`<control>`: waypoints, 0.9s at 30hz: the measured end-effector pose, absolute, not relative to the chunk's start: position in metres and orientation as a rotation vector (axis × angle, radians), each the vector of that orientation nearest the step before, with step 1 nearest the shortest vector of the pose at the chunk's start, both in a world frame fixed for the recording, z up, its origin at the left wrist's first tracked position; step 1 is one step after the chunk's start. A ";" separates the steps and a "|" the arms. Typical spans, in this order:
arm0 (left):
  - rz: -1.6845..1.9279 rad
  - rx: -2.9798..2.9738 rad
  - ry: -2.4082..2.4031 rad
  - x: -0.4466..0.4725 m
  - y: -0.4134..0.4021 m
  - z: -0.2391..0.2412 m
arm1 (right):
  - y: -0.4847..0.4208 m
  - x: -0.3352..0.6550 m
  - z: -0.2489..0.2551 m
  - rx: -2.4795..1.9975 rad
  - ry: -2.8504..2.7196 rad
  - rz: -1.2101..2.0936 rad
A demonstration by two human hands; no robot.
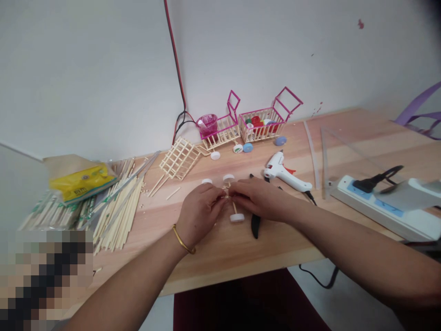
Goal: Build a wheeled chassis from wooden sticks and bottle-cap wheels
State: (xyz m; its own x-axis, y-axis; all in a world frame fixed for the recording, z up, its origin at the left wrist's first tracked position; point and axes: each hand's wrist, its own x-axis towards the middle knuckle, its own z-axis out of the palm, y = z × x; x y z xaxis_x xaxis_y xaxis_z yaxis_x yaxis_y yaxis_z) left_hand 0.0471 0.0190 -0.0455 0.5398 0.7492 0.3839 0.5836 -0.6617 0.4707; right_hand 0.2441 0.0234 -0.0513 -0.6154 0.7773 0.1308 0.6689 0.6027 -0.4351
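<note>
Yellow packet [81, 180]: dark print on its face, too small for me to read.
Chopstick wrappers [51, 209]: green marks, blurred; I can read nothing.

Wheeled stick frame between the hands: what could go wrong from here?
1. The left hand and right hand both pinch the thin wheeled stick frame; too hard a squeeze could snap a stick or pop off its white cap.
2. The glue gun lies just beyond the right hand; if hot, its nozzle might burn.
3. The black-handled tool under the right wrist could snag.
</note>
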 end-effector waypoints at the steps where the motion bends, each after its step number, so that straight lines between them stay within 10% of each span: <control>1: 0.828 2.493 1.107 0.047 0.019 -0.045 | 0.023 0.244 -0.051 -1.179 -2.521 0.505; 27: 0.810 2.502 1.128 0.047 0.019 -0.044 | 0.026 0.257 -0.039 -1.258 -2.225 0.471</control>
